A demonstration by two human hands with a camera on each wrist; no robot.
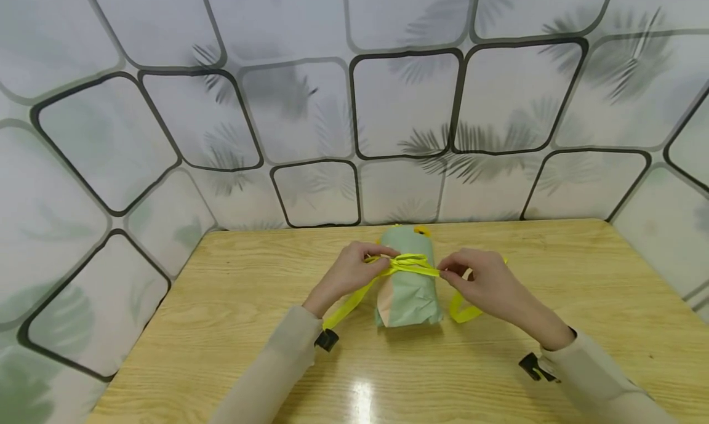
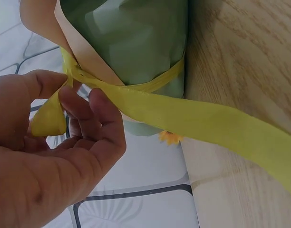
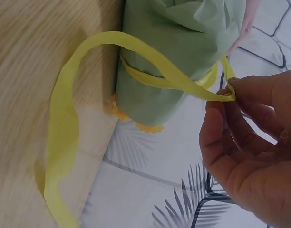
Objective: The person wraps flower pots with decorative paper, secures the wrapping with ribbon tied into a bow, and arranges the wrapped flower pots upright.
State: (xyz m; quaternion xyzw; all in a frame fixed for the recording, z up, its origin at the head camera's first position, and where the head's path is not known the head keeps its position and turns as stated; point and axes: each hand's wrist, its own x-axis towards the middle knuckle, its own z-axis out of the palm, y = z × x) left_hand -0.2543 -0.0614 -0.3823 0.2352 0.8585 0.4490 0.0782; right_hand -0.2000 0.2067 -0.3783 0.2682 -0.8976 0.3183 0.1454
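A bundle wrapped in pale green paper (image 1: pixel 412 298) with a pinkish flap lies on the table, and a yellow ribbon (image 1: pixel 412 261) goes round its middle. On the bundle's left side my left hand (image 1: pixel 354 267) pinches a loop of the ribbon between thumb and fingertips, as the left wrist view shows. A loose tail of ribbon (image 2: pixel 207 121) runs from there past the fingers. Over on the right my right hand (image 1: pixel 484 282) pinches another part of the ribbon (image 3: pixel 198 90), whose tail curves down to the table. Orange-yellow flower petals (image 3: pixel 148 128) show at the bundle's far end.
The wooden table (image 1: pixel 232 288) meets a wall covering (image 1: pixel 310 122) with dark outlined shapes and leaf prints along its back edge. Black straps hang at the left cuff (image 1: pixel 327 339) and the right cuff (image 1: pixel 537 368).
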